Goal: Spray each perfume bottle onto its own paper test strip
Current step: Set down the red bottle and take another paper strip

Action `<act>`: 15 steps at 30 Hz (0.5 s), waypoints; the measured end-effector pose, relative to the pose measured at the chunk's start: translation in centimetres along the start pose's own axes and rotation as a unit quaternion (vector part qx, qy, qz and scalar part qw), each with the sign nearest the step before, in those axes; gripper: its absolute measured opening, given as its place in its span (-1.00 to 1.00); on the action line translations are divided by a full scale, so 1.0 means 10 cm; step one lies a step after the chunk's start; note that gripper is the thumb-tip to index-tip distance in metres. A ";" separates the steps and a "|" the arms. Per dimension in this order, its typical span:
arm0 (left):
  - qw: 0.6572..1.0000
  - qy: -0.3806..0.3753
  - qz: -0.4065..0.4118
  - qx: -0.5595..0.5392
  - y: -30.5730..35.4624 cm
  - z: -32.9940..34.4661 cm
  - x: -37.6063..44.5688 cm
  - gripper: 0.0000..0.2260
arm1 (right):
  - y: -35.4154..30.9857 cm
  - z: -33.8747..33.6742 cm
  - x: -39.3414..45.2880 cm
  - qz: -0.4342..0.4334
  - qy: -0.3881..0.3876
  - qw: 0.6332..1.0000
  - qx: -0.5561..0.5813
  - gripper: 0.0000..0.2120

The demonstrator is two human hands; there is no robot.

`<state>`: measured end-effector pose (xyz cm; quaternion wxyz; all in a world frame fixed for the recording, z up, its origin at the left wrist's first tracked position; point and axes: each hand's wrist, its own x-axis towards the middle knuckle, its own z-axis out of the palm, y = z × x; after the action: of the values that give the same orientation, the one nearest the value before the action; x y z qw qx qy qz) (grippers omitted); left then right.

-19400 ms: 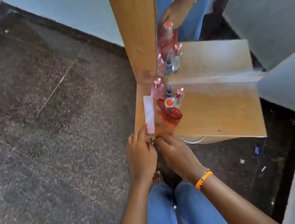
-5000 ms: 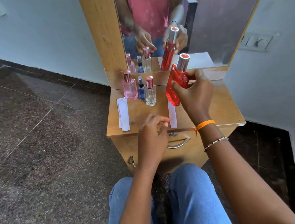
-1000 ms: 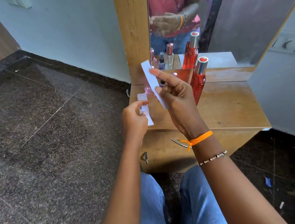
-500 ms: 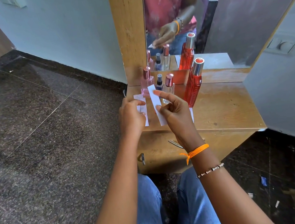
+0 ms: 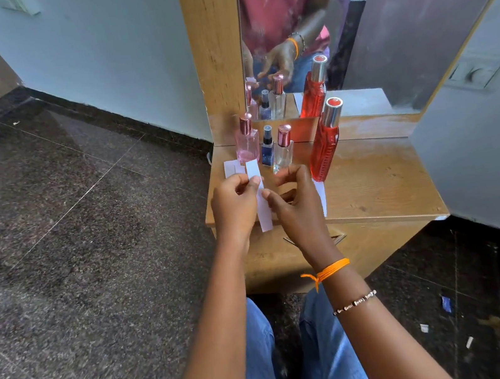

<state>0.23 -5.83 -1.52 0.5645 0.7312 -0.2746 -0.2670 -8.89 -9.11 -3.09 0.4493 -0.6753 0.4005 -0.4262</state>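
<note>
Wooden, light-brown bench (image 5: 373, 182) stands against a mirror (image 5: 379, 19) at its far edge. On it, toward the right, rises a tall red perfume bottle with a silver cap (image 5: 324, 147). Left of it stand a clear glass bottle with a rose cap (image 5: 282, 151), a small dark blue spray bottle (image 5: 267, 150) and a pink square bottle with a rose cap (image 5: 247, 143). Near the front, the left hand (image 5: 234, 205) and right hand (image 5: 297, 204) both pinch one white paper test strip (image 5: 260, 200) upright above the bench. Another white strip (image 5: 321, 194) lies just in front of the red bottle, and more white strips (image 5: 230, 168) lie at the far left.
</note>
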 end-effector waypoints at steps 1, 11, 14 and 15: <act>1.000 -0.002 0.000 0.008 -0.01 0.00 0.00 -0.88 | -0.01 -0.02 0.00 -0.019 0.027 0.999 -0.022 -0.74; 0.999 -0.027 -0.012 0.029 0.00 -0.01 -0.01 -0.81 | 0.03 0.07 0.52 -0.059 0.047 0.990 -0.118 -0.49; 0.999 -0.025 -0.029 0.013 0.01 -0.01 -0.02 -0.78 | 0.05 0.08 0.57 -0.047 0.079 0.990 -0.108 -0.65; 0.999 -0.024 -0.034 0.009 0.01 0.00 -0.03 -0.78 | 0.06 0.07 0.55 -0.055 0.089 0.989 -0.102 -0.69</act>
<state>0.02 -5.61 -1.37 0.5423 0.7383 -0.2652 -0.3007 -6.62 -14.20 -2.60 0.3167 -0.6981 0.4423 -0.4655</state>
